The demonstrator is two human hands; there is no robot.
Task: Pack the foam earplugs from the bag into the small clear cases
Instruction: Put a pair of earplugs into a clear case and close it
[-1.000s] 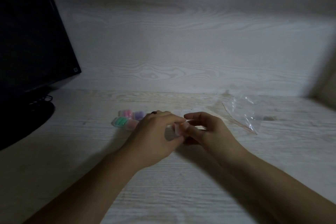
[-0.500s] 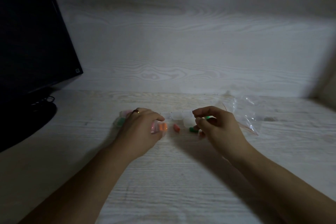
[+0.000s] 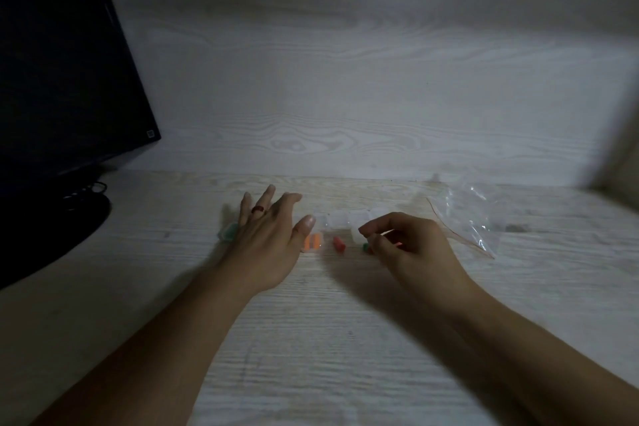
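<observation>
**Earplug packing: orange pair cased, next case not yet picked up**

Left hand: fingers straight and spread, palm down, low over the desk toward its back edge. It grasps nothing. Beside its thumb sits a small clear case with two orange earplugs inside; whether the thumb touches the case I cannot tell. Judged: this case is filled and put down. From under the little-finger side of the hand peeks a case with green earplugs, mostly hidden. Filled cases seem to be collected on the left, out of the working area.

Right hand: fingers curled, thumb and forefinger tips drawn together just at one clear case. Whether they pinch the case, a plug, or nothing is not resolvable in the dim light. A green earplug lies on the desk at the fingertips, partly covered; a red earplug lies loose between the two hands. Loose plugs are within reach of either hand, probably laid out for pairing.

A row of empty clear cases stands just behind the loose plugs, nearer the back edge. The zip bag lies flat to the right, near the back right corner; it looks nearly or fully empty.

Task status, judged: several cases done, at least two plugs unpacked.

Dark monitor at the left edge, not involved.
</observation>
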